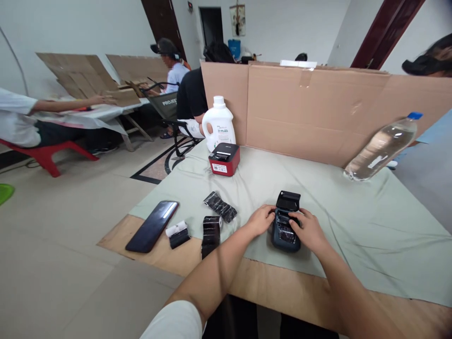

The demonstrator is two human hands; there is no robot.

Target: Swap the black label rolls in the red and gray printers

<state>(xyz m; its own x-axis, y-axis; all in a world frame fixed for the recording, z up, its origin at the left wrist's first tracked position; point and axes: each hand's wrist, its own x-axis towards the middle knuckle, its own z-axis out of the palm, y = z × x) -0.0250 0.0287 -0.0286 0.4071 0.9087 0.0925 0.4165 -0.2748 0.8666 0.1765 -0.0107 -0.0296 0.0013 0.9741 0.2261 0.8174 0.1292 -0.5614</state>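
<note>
A small dark label printer (285, 230) sits on the pale green cloth (353, 221) with its lid flipped up. My left hand (260, 219) grips its left side. My right hand (308, 230) rests on its right side, fingers reaching into the open compartment where a wrapped roll shows. Left of the printer lie two black wrapped rolls (220, 206) (211, 232) and a small roll with white paper (177, 232). A dark phone (153, 225) lies flat near the table's left edge.
A red and black printer (224, 159) and a white jug (219, 123) stand at the back. A clear water bottle (383, 147) leans against the cardboard screen (318, 108). Other people sit at tables to the left and behind.
</note>
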